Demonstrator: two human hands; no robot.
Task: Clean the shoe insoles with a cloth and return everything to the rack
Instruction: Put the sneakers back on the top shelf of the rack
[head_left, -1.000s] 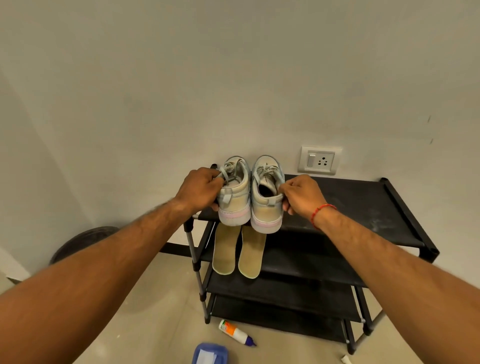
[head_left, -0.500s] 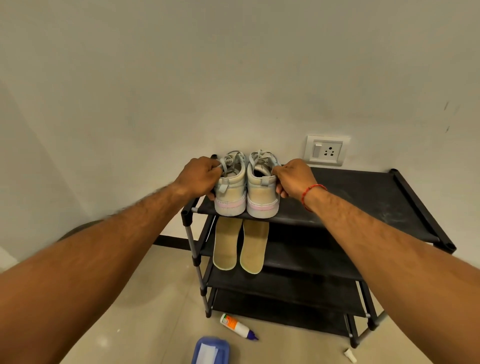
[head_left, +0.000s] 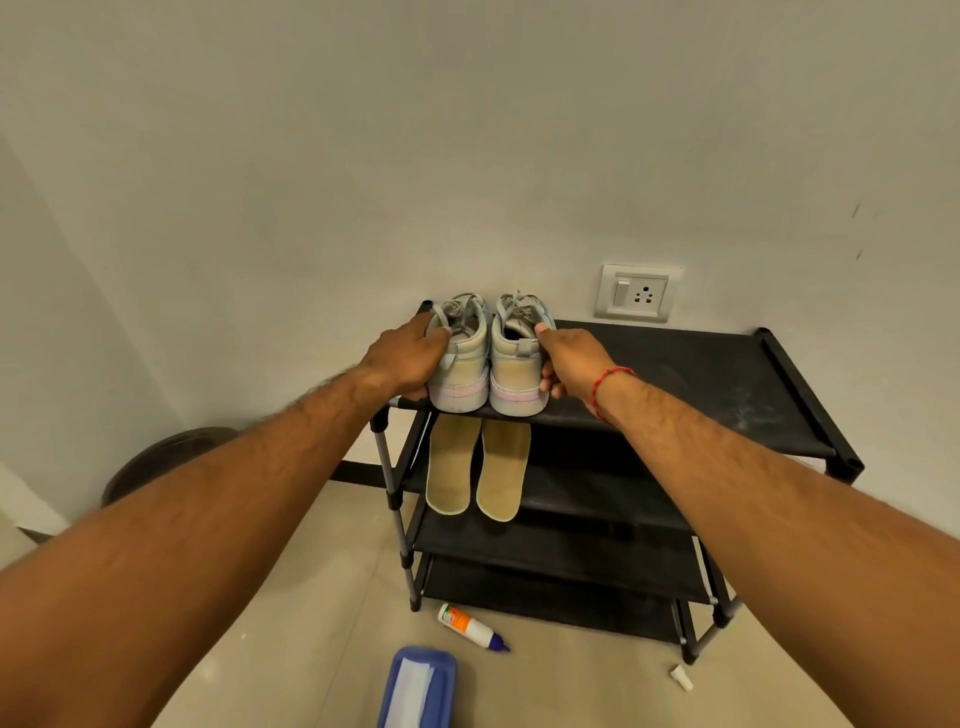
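— Where are the insoles?

— The two insoles (head_left: 452, 467) (head_left: 504, 470) lie side by side on the second shelf of the rack (head_left: 701, 384), with their near ends at its front edge.

— And the shoes?

— Right above them, on the top shelf at its left end. The left shoe (head_left: 462, 366) and the right shoe (head_left: 517, 371) stand close together, heels toward me.

— What are your hands doing?

— My left hand (head_left: 410, 358) grips the left shoe from its outer side, fingers curled against it. My right hand (head_left: 571, 361) holds the right shoe, thumb up at the collar and fingers tucked round the heel side. There is a red thread (head_left: 610, 382) on that wrist.

— Anything on the floor?

— A glue bottle (head_left: 470, 626) lies in front of the rack. Nearer to me sits a blue tray (head_left: 441, 670) with what looks like the white cloth (head_left: 413, 688) in it. A small white cap (head_left: 681, 678) lies by the rack's right leg.

— And the wall?

— A socket (head_left: 639, 293) sits just above the rack.
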